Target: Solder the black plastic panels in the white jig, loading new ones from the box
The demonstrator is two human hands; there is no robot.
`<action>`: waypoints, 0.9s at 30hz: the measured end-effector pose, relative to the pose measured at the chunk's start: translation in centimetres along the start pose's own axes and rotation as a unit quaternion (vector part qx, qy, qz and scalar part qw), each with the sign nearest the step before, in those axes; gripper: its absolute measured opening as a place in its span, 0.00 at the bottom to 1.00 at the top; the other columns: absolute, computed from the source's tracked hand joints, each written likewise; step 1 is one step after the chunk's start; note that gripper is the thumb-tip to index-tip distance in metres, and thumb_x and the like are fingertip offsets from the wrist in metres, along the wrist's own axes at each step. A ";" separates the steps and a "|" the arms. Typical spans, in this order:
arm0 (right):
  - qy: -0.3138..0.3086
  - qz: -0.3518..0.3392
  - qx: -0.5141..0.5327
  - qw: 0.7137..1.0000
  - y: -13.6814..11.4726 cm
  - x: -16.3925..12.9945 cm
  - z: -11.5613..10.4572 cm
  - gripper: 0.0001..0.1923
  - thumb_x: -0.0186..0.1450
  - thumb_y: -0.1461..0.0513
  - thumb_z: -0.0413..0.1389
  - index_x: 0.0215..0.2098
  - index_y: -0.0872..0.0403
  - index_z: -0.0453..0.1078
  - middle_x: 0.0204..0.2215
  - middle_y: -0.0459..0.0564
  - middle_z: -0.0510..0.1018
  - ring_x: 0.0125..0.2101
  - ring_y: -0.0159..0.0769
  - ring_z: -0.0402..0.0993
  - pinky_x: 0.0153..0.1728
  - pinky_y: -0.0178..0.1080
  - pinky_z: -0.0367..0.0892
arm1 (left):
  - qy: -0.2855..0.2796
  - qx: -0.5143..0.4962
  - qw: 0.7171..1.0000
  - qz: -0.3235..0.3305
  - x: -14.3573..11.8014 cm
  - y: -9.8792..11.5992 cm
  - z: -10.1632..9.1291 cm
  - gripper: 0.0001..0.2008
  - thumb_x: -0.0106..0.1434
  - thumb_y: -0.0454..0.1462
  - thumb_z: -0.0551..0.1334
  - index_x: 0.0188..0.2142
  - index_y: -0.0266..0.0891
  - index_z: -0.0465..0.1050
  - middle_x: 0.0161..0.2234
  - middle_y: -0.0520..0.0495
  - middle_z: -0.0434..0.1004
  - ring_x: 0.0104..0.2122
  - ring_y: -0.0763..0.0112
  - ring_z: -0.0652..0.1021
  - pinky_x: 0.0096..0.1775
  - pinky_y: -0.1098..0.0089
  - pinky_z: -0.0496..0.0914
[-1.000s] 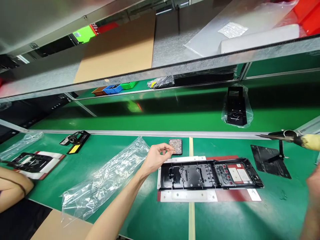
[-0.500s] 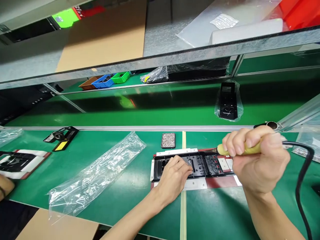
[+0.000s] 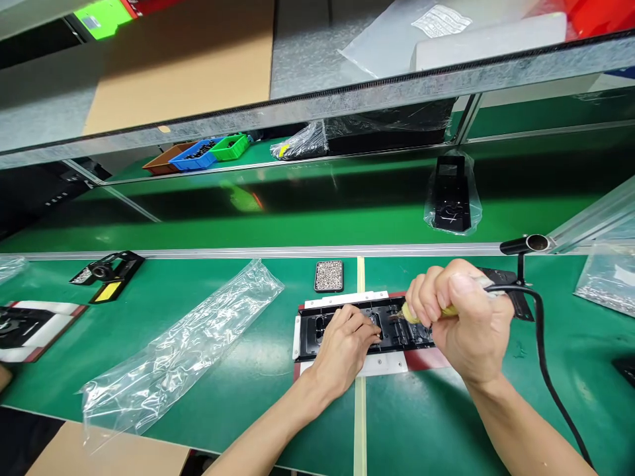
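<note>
1. Both forearms are bare to the frame's lower edge, with no sleeves showing.
2. The left hand (image 3: pixel 344 350) wears no glove, ring or watch.
3. The right hand (image 3: pixel 464 324) is likewise ungloved, its fingers (image 3: pixel 426 301) unadorned.

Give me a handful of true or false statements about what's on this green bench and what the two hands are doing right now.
1. The right hand is closed around a yellow-handled corded tool. True.
2. The left hand is lifting the clear plastic bag. False: it rests on the black frame; the bag lies apart, to the left.
3. The small tray of tiny parts sits beyond the black frame. True.
4. The tool's tip points at the small tray. False: it points down at the black frame, near the left hand's fingers.
5. A bagged black part lies on the belt beyond the bench. True.
</note>
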State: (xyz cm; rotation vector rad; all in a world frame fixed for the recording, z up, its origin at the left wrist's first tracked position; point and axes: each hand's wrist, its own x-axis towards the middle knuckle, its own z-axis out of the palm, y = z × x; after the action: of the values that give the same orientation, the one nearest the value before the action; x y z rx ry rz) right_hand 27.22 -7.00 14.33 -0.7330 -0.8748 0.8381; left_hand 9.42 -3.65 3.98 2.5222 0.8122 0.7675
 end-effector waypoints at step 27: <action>-0.043 0.058 -0.009 0.997 3.5 -1.4 1.3 0.23 0.73 0.57 0.55 0.21 0.53 0.57 0.14 0.40 0.60 0.15 0.26 0.54 0.16 0.33 0.53 | 0.178 0.164 0.970 0.034 -5.0 -1.4 -2.6 0.19 0.67 0.22 0.63 0.55 0.37 0.75 0.44 0.42 0.81 0.50 0.54 0.75 0.47 0.58 0.70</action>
State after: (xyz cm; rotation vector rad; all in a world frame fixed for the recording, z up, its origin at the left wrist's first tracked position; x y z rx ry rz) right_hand 24.44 -6.26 11.51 -0.7740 -0.9253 0.9722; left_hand 3.88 -5.21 3.38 2.7508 1.0484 1.2235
